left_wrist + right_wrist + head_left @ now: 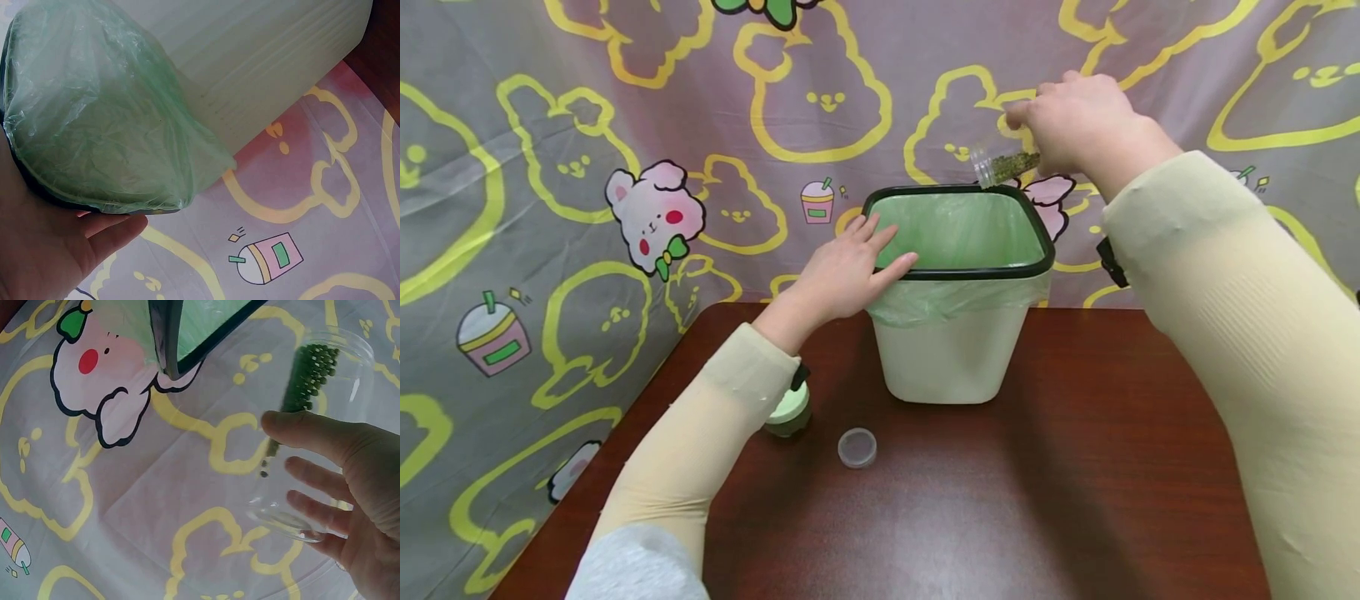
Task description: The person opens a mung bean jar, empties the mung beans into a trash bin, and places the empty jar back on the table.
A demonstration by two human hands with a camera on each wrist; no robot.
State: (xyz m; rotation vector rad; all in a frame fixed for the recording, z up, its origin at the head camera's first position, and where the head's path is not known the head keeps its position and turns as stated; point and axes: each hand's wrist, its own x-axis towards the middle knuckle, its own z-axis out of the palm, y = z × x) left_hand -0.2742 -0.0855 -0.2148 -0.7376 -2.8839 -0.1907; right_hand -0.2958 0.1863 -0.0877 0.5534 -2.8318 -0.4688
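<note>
In the head view, my right hand grips a clear jar tilted almost onto its side, its open mouth over the back right rim of the bin. Small green beans lie along the lower side of the jar toward the mouth in the right wrist view. A white trash bin with a black rim stands on the table, lined with a pale green plastic bag. My left hand rests on the bin's left rim, fingers spread and fairly straight. The bin's bottom inside is hidden.
On the brown table, a round clear lid lies in front of the bin. A container with a pale green lid stands left of it, partly hidden by my left sleeve. A patterned curtain hangs behind the table.
</note>
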